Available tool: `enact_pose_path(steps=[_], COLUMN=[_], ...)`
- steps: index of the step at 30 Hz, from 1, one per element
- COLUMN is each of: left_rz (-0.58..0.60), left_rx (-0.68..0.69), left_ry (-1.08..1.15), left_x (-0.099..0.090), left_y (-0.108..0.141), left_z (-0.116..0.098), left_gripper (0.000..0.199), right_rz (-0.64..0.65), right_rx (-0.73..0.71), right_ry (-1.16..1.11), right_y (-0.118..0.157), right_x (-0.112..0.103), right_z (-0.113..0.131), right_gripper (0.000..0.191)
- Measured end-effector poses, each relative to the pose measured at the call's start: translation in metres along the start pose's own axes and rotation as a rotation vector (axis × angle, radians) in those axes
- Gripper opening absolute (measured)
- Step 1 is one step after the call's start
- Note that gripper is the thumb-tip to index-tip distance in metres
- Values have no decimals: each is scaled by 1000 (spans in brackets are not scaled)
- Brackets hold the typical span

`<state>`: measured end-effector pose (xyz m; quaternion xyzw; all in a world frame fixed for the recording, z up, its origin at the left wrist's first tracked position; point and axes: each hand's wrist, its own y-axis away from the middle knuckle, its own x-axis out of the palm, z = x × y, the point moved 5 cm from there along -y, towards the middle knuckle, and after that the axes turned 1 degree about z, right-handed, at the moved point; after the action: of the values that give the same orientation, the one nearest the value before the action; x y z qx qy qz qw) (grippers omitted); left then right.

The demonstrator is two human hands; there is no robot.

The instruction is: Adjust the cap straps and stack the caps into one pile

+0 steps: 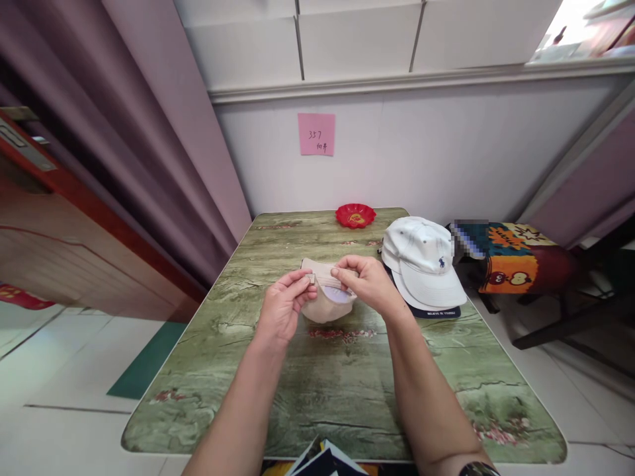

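A beige baseball cap (327, 312) rests upside-right or tilted on the table, I cannot tell which, with its back opening towards me. My left hand (282, 307) is closed at the opening's left side, pinching a small metal buckle (311, 279) on the cap's strap. On the opposite side, my right hand (370, 283) grips the cap's strap between thumb and fingers. Part of the cap is hidden behind both hands.
A white baseball cap (421, 254) lies on a navy cap (440, 313) at the table's right edge. Towards the back wall sits a red scalloped dish (355, 216). A pink note (316, 135) sticks to the wall. Beyond the table's right side stands a patterned stool (518, 271).
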<state>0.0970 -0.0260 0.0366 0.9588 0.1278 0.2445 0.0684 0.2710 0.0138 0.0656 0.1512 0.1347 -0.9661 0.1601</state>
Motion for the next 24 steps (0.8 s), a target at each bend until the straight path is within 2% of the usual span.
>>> enact_pose_path(steps=[3, 8, 13, 24], left_rz=[-20, -54, -35, -15], left_rx=[-86, -202, -226, -221], left_ry=[82, 201, 222, 231], left_x=[-1, -5, -5, -6], left_y=[-2, -5, -5, -4], left_z=[4, 11, 15, 17], left_gripper=[16, 18, 17, 17], right_rz=[9, 12, -24, 17], right_rx=[-5, -23, -49, -46], right_ry=[91, 142, 137, 130], right_y=[1, 0, -3, -2], right_x=[0, 4, 12, 17], right_z=[4, 6, 5, 6], right_gripper=[25, 23, 23, 25])
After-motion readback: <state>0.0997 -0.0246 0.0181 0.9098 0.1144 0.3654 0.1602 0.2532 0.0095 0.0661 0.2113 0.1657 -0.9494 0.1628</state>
